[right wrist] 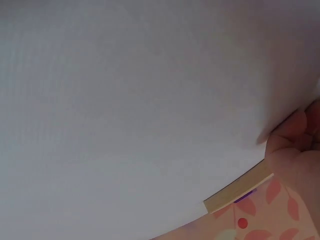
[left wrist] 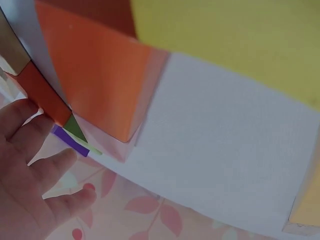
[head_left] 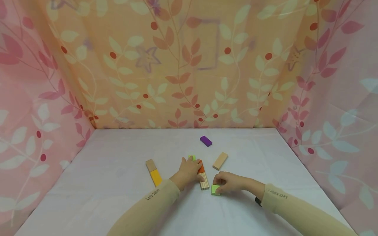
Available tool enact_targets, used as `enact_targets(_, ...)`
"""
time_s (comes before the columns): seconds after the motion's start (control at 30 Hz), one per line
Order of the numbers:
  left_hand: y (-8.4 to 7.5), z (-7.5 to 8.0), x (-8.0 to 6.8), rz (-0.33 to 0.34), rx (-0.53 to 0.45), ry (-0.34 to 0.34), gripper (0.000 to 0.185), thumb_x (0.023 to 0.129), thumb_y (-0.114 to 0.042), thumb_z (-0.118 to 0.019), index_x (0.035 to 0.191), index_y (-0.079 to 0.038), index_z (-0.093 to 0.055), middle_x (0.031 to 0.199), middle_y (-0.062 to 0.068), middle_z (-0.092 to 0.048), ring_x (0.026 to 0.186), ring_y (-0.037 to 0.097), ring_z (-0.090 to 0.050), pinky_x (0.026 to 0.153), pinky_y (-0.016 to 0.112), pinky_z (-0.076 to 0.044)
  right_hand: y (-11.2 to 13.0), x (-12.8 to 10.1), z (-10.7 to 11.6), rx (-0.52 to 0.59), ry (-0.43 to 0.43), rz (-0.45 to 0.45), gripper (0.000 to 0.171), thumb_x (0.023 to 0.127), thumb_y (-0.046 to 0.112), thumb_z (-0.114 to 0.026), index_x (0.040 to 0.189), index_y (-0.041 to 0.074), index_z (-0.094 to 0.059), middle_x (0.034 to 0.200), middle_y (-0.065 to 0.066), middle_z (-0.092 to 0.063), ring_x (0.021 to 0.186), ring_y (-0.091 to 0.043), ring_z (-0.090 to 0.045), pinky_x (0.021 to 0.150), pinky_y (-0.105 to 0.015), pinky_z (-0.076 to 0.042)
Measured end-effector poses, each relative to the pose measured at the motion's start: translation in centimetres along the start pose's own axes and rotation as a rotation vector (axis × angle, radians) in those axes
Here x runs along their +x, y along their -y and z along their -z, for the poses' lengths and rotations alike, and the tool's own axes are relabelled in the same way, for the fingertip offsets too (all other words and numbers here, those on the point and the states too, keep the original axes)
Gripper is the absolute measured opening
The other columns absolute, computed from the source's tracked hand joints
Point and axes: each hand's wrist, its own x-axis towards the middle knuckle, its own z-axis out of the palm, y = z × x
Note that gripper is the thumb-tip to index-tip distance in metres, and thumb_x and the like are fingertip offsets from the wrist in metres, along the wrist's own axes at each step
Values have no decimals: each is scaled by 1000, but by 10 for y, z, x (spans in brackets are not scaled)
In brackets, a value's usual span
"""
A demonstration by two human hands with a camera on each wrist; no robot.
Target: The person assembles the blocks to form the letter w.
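Note:
On the white tabletop, my left hand [head_left: 187, 172] lies with fingers spread over a row of wooden blocks. Within this row I see an orange block [head_left: 201, 168] and a striped wood-grain block [head_left: 204, 184] at the near end; a light green block [head_left: 192, 157] shows by the fingertips. The left wrist view has the fingers extended against an orange block [left wrist: 46, 95] beside a dark green face [left wrist: 74, 129]. To the right, my right hand [head_left: 229, 182] pinches another light green block [head_left: 216, 189], close to the striped block's near end. From the right wrist that block is hidden.
A plain wooden block [head_left: 220, 161] lies beyond the right hand, and a purple block [head_left: 206, 141] farther back. Left of the left hand, a yellow block [head_left: 156, 177] adjoins a tan block [head_left: 151, 165]. Patterned curtains [head_left: 183, 65] border the table's back and sides.

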Motion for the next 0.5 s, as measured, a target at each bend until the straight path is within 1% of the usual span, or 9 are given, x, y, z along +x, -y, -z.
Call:
enact_targets(0.07, 0, 0, 0, 0, 3, 0, 80, 77, -66, -65, 142, -21, -53, 146, -6, -48, 138, 26, -38, 107, 52, -32, 1, 1, 0, 13, 7, -4, 13, 85, 15, -75, 96, 12, -67, 89, 5, -54, 87, -15, -46, 76, -27, -41)
enact_targets(0.23, -1, 0, 2, 2, 10, 12, 79, 77, -66, -65, 142, -21, -53, 146, -6, -48, 138, 26, -38, 107, 52, -32, 5, 2, 0, -1, 15, -36, 14, 84, 15, -76, 96, 14, -68, 89, 3, -52, 87, -16, -45, 74, -27, -40)
enact_targets(0.37, -2, 1, 3, 6, -9, 26, 78, 78, -64, -65, 141, -20, -53, 147, -5, -47, 138, 26, -38, 108, 52, -31, 6, 2, 0, -5, 17, -42, 15, 84, 16, -77, 96, 14, -69, 90, 2, -52, 86, -16, -45, 74, -27, -39)
enact_targets(0.5, -1, 2, 2, 5, -28, 22, 77, 78, -63, -67, 141, -20, -54, 146, -5, -48, 137, 27, -39, 108, 52, -32, 8, 2, 1, -8, 22, -42, 15, 84, 16, -77, 97, 13, -70, 89, 2, -52, 86, -16, -45, 73, -26, -39)
